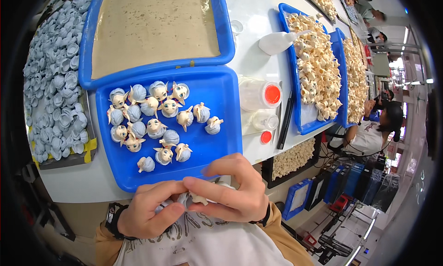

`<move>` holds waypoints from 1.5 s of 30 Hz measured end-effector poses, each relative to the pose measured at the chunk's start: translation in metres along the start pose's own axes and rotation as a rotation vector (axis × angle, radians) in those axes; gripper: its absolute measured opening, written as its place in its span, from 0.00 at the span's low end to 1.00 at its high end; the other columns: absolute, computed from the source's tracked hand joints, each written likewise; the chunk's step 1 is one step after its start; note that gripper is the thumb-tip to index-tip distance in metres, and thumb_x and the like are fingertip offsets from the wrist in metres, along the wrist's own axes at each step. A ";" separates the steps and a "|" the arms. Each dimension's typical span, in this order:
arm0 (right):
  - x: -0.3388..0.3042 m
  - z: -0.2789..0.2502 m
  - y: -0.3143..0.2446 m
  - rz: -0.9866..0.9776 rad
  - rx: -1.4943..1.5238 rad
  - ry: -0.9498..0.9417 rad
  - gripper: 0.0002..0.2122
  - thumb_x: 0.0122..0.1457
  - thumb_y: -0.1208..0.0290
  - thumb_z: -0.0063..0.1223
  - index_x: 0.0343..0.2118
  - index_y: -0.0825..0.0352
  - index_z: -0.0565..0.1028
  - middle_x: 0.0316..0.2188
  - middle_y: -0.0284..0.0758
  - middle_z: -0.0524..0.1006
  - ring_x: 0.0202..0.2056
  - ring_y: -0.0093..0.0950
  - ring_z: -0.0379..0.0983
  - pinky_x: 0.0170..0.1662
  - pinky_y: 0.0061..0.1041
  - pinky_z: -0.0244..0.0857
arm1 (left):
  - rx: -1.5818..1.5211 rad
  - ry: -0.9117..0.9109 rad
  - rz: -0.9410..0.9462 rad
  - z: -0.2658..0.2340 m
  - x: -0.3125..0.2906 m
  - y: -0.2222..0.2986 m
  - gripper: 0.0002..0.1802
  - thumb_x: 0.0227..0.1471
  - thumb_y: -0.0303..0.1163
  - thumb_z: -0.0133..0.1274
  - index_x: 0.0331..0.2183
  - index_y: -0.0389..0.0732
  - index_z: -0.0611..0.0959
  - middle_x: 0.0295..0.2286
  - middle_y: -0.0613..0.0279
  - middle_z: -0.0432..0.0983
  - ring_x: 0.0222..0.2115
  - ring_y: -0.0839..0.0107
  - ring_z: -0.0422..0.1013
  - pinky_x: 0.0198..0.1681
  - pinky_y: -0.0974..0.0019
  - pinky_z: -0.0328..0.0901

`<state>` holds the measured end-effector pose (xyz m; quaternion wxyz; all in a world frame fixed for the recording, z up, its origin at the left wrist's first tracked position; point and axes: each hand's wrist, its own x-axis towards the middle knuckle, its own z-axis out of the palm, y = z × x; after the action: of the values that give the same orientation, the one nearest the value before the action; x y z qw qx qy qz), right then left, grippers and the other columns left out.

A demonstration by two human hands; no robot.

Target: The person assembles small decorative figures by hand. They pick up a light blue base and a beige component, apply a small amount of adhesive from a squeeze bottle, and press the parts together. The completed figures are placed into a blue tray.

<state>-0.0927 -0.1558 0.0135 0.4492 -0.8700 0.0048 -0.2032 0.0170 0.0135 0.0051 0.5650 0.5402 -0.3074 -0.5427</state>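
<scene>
My left hand (148,211) grips a grey-blue doll hair piece (183,201), thumb and fingers closed around it. My right hand (240,192) pinches a cream doll head piece (199,199) right against the hair piece; the fingers cover much of both, so how far they are joined I cannot tell. Just beyond my hands lies a blue tray (210,157) holding several doll heads (156,127) with pointed ears and grey-blue hair, most of them grouped on its left side.
Loose grey-blue hair pieces (57,95) are heaped at the left. A blue-rimmed tray (226,30) with a beige surface stands behind. To the right are a white squeeze bottle (277,43), red-topped containers (272,94), a black pen (286,123) and a tray of cream head pieces (316,63). A co-worker (369,134) sits farther right.
</scene>
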 end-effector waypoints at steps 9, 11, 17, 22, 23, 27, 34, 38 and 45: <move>-0.011 0.002 0.004 -0.011 0.109 0.096 0.16 0.37 0.78 0.61 0.33 0.72 0.75 0.33 0.47 0.73 0.29 0.34 0.73 0.30 0.24 0.68 | -0.110 0.042 0.081 0.001 -0.001 0.000 0.20 0.51 0.35 0.44 0.41 0.28 0.72 0.30 0.54 0.73 0.28 0.72 0.72 0.28 0.74 0.65; -0.012 0.003 0.005 -0.008 0.162 0.107 0.16 0.37 0.81 0.61 0.33 0.73 0.75 0.34 0.49 0.72 0.30 0.36 0.73 0.31 0.25 0.69 | -0.116 0.056 0.089 0.002 -0.002 0.001 0.20 0.51 0.35 0.45 0.41 0.28 0.72 0.29 0.54 0.73 0.28 0.73 0.72 0.28 0.74 0.65; -0.019 0.002 0.006 0.017 0.231 0.121 0.19 0.37 0.83 0.59 0.37 0.70 0.74 0.35 0.44 0.72 0.31 0.33 0.72 0.31 0.24 0.68 | -0.074 0.037 0.113 0.003 -0.002 -0.001 0.20 0.50 0.35 0.46 0.41 0.29 0.72 0.28 0.55 0.73 0.24 0.73 0.70 0.27 0.74 0.64; -0.022 -0.004 0.002 0.078 0.311 0.142 0.20 0.37 0.84 0.59 0.39 0.71 0.72 0.33 0.45 0.72 0.30 0.34 0.72 0.32 0.25 0.68 | -0.065 0.028 0.140 0.006 0.001 -0.003 0.20 0.50 0.34 0.46 0.42 0.29 0.72 0.26 0.55 0.73 0.22 0.75 0.68 0.26 0.74 0.63; -0.024 -0.008 0.004 0.050 0.285 0.224 0.20 0.38 0.84 0.59 0.39 0.72 0.71 0.33 0.45 0.73 0.30 0.34 0.72 0.33 0.26 0.68 | -0.050 0.013 0.126 0.005 0.001 -0.001 0.20 0.50 0.33 0.46 0.42 0.29 0.73 0.26 0.55 0.74 0.22 0.75 0.68 0.26 0.75 0.63; -0.037 -0.033 0.016 0.145 0.151 0.663 0.21 0.41 0.88 0.54 0.42 0.75 0.66 0.34 0.47 0.73 0.33 0.31 0.72 0.33 0.26 0.67 | -0.039 0.006 0.165 0.000 -0.002 -0.006 0.20 0.48 0.32 0.48 0.42 0.30 0.72 0.27 0.54 0.76 0.20 0.78 0.67 0.25 0.76 0.63; -0.043 -0.057 0.053 0.361 -0.300 0.609 0.19 0.44 0.87 0.53 0.43 0.72 0.67 0.34 0.42 0.74 0.33 0.25 0.72 0.32 0.18 0.65 | -0.099 0.075 0.113 0.000 -0.005 -0.006 0.20 0.50 0.39 0.48 0.36 0.30 0.69 0.25 0.50 0.75 0.26 0.70 0.73 0.29 0.73 0.66; -0.044 -0.054 0.055 0.379 -0.277 0.571 0.19 0.44 0.86 0.53 0.43 0.72 0.68 0.34 0.41 0.75 0.33 0.24 0.71 0.31 0.17 0.64 | -0.130 0.109 0.125 0.001 -0.009 -0.011 0.19 0.47 0.35 0.51 0.37 0.31 0.71 0.27 0.53 0.76 0.23 0.76 0.70 0.27 0.76 0.64; -0.039 -0.053 0.056 0.360 -0.370 0.528 0.18 0.44 0.85 0.53 0.42 0.70 0.69 0.33 0.38 0.75 0.32 0.23 0.71 0.29 0.17 0.62 | -0.139 0.172 0.129 -0.002 -0.009 -0.011 0.19 0.47 0.34 0.52 0.38 0.31 0.73 0.26 0.55 0.77 0.22 0.80 0.68 0.26 0.78 0.63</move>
<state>-0.1374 -0.2230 -0.0166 0.2959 -0.8394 0.3104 -0.3339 0.0138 0.0248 -0.0033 0.6592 0.5234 -0.2534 -0.4768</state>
